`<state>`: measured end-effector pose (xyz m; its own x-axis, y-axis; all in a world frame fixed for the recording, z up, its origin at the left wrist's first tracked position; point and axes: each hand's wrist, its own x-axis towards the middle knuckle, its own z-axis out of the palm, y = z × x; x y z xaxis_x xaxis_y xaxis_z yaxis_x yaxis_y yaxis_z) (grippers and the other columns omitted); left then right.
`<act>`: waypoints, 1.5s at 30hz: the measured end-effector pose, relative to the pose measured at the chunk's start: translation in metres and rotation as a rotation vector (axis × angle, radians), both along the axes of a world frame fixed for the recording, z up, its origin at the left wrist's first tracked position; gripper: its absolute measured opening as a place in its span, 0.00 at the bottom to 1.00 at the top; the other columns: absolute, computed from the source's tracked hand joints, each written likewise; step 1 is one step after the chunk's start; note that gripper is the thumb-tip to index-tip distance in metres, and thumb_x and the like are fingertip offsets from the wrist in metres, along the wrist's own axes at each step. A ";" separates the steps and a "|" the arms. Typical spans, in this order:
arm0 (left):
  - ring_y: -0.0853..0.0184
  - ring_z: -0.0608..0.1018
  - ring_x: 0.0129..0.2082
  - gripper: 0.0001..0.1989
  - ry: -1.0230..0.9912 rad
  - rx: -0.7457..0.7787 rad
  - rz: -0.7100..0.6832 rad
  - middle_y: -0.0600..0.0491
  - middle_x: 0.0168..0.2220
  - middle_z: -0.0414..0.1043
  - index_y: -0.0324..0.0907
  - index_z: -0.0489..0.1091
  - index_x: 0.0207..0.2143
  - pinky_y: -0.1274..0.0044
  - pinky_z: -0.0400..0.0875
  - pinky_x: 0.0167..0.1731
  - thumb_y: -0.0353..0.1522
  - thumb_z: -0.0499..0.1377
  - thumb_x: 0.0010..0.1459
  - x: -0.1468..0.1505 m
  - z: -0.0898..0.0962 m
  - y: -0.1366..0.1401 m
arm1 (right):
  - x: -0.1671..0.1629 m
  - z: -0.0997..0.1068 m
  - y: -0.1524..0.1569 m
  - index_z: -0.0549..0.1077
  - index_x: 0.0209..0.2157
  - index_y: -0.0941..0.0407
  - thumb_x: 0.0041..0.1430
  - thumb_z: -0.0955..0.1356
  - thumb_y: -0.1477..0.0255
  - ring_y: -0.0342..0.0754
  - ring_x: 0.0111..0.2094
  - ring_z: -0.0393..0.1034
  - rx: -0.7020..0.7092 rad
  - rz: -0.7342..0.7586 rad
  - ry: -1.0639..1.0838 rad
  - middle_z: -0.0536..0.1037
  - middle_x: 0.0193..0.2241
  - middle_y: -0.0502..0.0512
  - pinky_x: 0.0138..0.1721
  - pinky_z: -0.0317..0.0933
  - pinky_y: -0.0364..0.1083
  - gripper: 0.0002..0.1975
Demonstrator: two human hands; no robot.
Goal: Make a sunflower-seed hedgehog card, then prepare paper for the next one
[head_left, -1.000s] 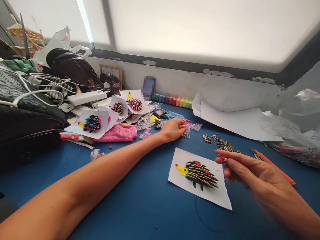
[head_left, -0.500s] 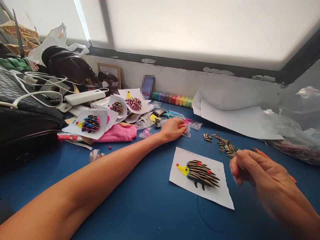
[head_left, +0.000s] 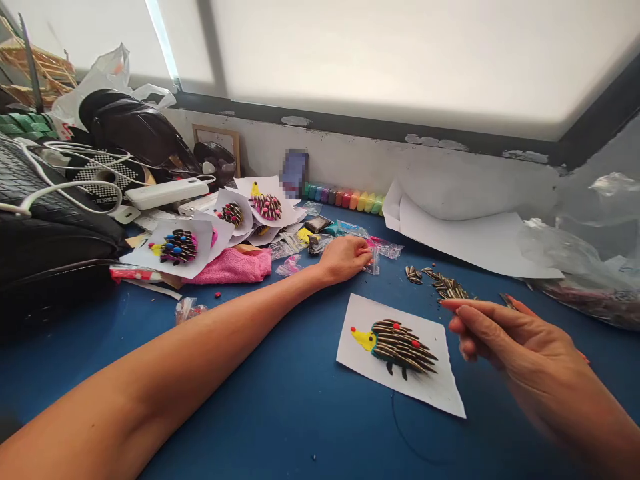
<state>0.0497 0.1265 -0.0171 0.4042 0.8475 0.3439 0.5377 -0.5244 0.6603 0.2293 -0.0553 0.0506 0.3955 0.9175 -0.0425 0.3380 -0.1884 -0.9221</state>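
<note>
My left hand (head_left: pixel 345 259) reaches across the table, its fingers curled at a small clear plastic bag (head_left: pixel 373 261) among other small bags. Closer to me on the right, my right hand (head_left: pixel 515 340) hovers with the thumb pressed along the index finger; anything pinched there is too small to make out. Left of it lies a white card (head_left: pixel 350 353) bearing a hedgehog figure (head_left: pixel 404 345). The figure has a yellow face, a back of striped sunflower seeds, two red dots and dark legs. Loose sunflower seeds (head_left: pixel 447 285) are scattered just beyond my right hand.
Several finished hedgehog cards (head_left: pixel 179 247) and a pink towel (head_left: pixel 245 265) are at the left. Coloured clay tubs (head_left: pixel 345 198) line the wall. White paper (head_left: pixel 465 240) lies at the back right, by a plastic bag (head_left: pixel 590 287). An orange-handled tool (head_left: pixel 520 305) lies behind my right hand.
My right hand has shifted slightly left, its index finger straightening and the thumb sliding back along it. My left hand stays at the small bag. The view has tilted very slightly.
</note>
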 end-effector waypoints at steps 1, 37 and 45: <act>0.69 0.76 0.28 0.09 -0.001 0.001 0.000 0.53 0.26 0.76 0.40 0.71 0.24 0.81 0.65 0.29 0.31 0.58 0.56 0.000 0.000 0.000 | 0.000 0.000 0.000 0.85 0.29 0.48 0.36 0.75 0.47 0.47 0.23 0.72 -0.001 -0.002 0.016 0.78 0.18 0.52 0.28 0.73 0.47 0.22; 0.70 0.73 0.27 0.09 0.017 0.005 -0.006 0.54 0.25 0.74 0.39 0.71 0.24 0.80 0.59 0.27 0.31 0.58 0.57 0.000 -0.001 0.002 | -0.010 0.004 -0.001 0.82 0.27 0.52 0.28 0.78 0.50 0.48 0.25 0.72 0.010 -0.015 0.014 0.81 0.27 0.55 0.24 0.69 0.46 0.25; 0.70 0.73 0.27 0.10 0.004 0.001 -0.009 0.54 0.25 0.73 0.39 0.69 0.22 0.80 0.60 0.27 0.31 0.58 0.56 0.000 -0.001 0.002 | 0.003 -0.001 0.005 0.79 0.23 0.54 0.30 0.77 0.47 0.44 0.22 0.68 0.070 -0.139 0.022 0.77 0.22 0.52 0.22 0.67 0.43 0.25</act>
<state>0.0497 0.1287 -0.0183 0.4135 0.8435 0.3429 0.5353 -0.5299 0.6578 0.2326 -0.0508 0.0492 0.5184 0.8551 0.0094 0.2931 -0.1673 -0.9413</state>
